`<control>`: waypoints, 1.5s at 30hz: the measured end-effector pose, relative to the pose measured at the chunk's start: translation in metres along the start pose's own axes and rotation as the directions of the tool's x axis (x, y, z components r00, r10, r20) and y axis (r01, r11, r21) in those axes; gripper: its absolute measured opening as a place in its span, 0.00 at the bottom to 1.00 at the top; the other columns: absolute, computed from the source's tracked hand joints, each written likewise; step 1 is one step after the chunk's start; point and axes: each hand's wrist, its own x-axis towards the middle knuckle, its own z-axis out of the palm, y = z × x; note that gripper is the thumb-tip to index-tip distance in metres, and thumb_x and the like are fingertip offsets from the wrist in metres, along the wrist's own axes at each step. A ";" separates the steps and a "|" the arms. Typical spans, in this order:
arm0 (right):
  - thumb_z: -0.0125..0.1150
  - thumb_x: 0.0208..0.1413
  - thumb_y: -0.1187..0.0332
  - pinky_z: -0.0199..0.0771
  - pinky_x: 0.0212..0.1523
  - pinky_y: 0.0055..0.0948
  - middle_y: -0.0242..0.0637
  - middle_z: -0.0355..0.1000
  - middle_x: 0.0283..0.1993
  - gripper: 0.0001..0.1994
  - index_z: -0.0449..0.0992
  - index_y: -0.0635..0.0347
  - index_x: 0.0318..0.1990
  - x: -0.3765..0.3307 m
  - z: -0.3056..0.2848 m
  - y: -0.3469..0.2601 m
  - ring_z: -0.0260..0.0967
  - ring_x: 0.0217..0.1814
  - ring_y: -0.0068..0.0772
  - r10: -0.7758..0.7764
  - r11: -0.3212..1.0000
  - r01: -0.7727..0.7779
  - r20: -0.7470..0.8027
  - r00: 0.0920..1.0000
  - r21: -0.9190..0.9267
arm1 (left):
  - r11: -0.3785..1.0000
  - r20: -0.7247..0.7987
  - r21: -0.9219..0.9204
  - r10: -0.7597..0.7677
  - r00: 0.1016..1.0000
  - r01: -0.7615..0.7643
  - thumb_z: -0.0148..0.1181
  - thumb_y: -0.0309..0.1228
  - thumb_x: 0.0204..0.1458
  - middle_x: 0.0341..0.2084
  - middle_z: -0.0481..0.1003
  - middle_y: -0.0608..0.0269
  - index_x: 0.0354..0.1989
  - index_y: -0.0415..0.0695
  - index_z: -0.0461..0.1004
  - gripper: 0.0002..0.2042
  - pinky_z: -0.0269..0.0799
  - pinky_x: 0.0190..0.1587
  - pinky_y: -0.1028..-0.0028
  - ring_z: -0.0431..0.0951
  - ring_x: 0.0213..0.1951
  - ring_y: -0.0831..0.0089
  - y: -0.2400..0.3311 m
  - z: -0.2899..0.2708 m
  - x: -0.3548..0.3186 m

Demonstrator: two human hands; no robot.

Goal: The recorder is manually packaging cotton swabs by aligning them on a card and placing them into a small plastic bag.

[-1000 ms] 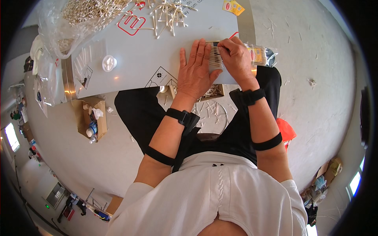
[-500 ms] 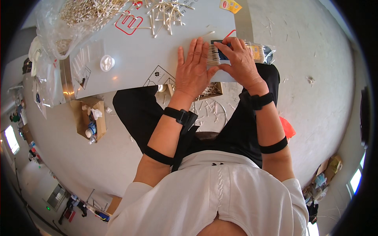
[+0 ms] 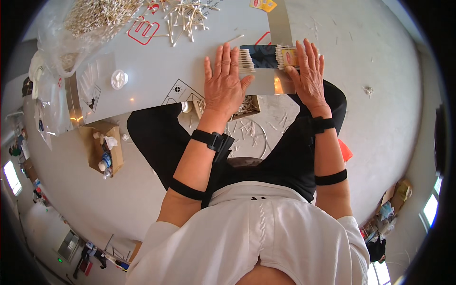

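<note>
Between my hands lies a flat pack with cotton swabs (image 3: pixel 246 61) in a row at its left end and a dark band (image 3: pixel 264 56) across the middle. At its right end a yellow printed card (image 3: pixel 290 58) lies over more swab tips. My left hand (image 3: pixel 223 80) rests with fingers stretched out beside the left swabs, palm down. My right hand (image 3: pixel 309 78) has its fingers extended along the right end, its thumb against the yellow card. What lies under its palm is hidden.
Loose swabs (image 3: pixel 190 19) are scattered on the grey table (image 3: pixel 156 71), beside a clear bag (image 3: pixel 52 42) of swabs. A round white container (image 3: pixel 119 79) stands at the left. Below are a box of swabs (image 3: pixel 249 107) and a cardboard box (image 3: pixel 90 142) holding bottles.
My right hand has moved right from the middle of the pack to its right end, and its fingers have straightened. The dark band now shows fully. My left hand stays beside the left swabs.
</note>
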 end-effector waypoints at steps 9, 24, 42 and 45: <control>0.40 0.62 0.38 0.25 0.74 0.55 0.41 0.42 0.77 0.38 0.48 0.49 0.73 -0.008 0.008 0.012 0.35 0.79 0.43 -0.017 0.999 0.012 0.143 0.990 0.035 | 0.998 -0.031 0.033 -0.048 0.998 0.050 0.52 0.51 0.58 0.72 0.46 0.49 0.71 0.39 0.49 0.39 0.34 0.71 0.51 0.43 0.73 0.58 0.033 0.016 0.010; 0.38 0.63 0.37 0.23 0.74 0.54 0.42 0.42 0.77 0.38 0.48 0.50 0.73 -0.006 0.006 0.017 0.33 0.80 0.42 -0.024 0.983 -0.006 0.157 0.987 0.186 | 0.999 -0.083 -0.032 -0.030 0.996 0.027 0.52 0.49 0.59 0.71 0.49 0.46 0.70 0.37 0.50 0.38 0.36 0.70 0.49 0.45 0.73 0.55 0.074 0.036 0.030; 0.60 0.60 0.51 0.56 0.66 0.43 0.43 0.64 0.64 0.32 0.63 0.63 0.65 -0.005 0.015 0.034 0.60 0.67 0.38 0.614 0.439 -0.348 0.006 0.789 0.828 | 0.693 -0.191 -0.718 -0.107 0.976 -0.065 0.48 0.35 0.63 0.68 0.55 0.45 0.67 0.37 0.56 0.26 0.49 0.70 0.60 0.54 0.69 0.53 0.059 0.023 0.045; 0.61 0.60 0.56 0.65 0.53 0.32 0.36 0.72 0.50 0.21 0.72 0.62 0.54 -0.007 0.021 0.036 0.67 0.51 0.29 0.630 -0.016 -0.412 0.329 0.704 0.911 | 0.771 -0.223 -0.628 -0.051 0.973 -0.104 0.48 0.32 0.62 0.60 0.66 0.48 0.61 0.38 0.65 0.20 0.57 0.65 0.60 0.62 0.65 0.53 0.040 0.025 0.063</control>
